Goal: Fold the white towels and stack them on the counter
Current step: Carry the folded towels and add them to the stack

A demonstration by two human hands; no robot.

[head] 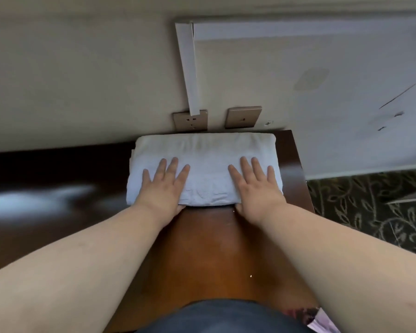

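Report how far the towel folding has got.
Done: a white towel lies folded on the wooden counter, against the wall. In hand: the left hand and right hand press flat on it, fingers straight. Left: no other towels are in view, so the remainder cannot be judged.

Soft, nubbly white terry towel (205, 164) at centre; glossy polished wooden counter (209, 248) below; brushed metallic socket plates (243, 117) above; patterned carpet (370, 205) right.
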